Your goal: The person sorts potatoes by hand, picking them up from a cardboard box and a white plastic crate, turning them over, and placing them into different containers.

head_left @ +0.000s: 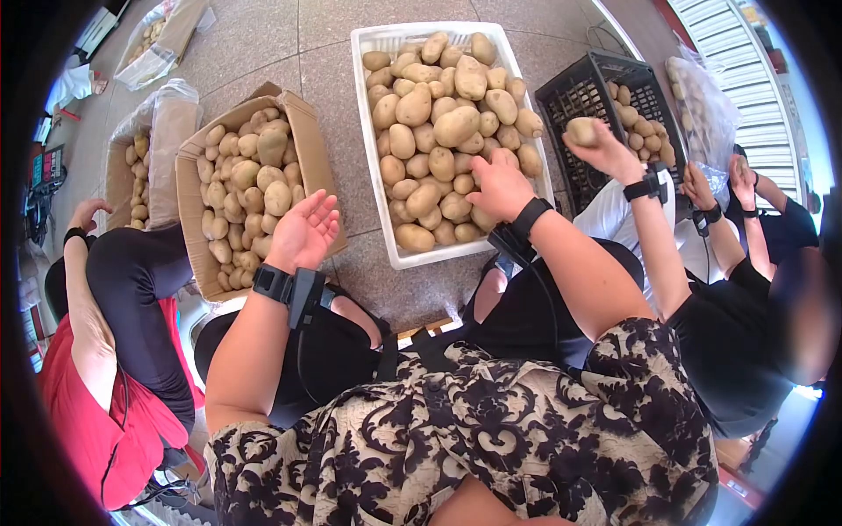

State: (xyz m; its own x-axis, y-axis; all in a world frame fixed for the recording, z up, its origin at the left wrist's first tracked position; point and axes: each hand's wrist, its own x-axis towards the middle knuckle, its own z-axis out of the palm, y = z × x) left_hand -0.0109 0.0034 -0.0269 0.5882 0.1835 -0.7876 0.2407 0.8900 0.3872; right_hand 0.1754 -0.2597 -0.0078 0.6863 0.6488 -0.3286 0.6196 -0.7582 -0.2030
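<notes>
- Fingers (321, 212) of the left hand (303, 232) spread apart, palm up, holding nothing; the hand hovers at the near edge of the cardboard box (314, 145), which is full of potatoes.
- Right hand (500, 186) is down in the white crate (375, 37), fingers curled onto the potato pile (438, 123) at its near right side; cannot tell whether they grip one.
- Box and crate sit side by side on the tiled floor (324, 70).
- Co-worker's hand (611, 153), right of the crate, holds a single potato (581, 131) over the black crate (579, 83).
</notes>
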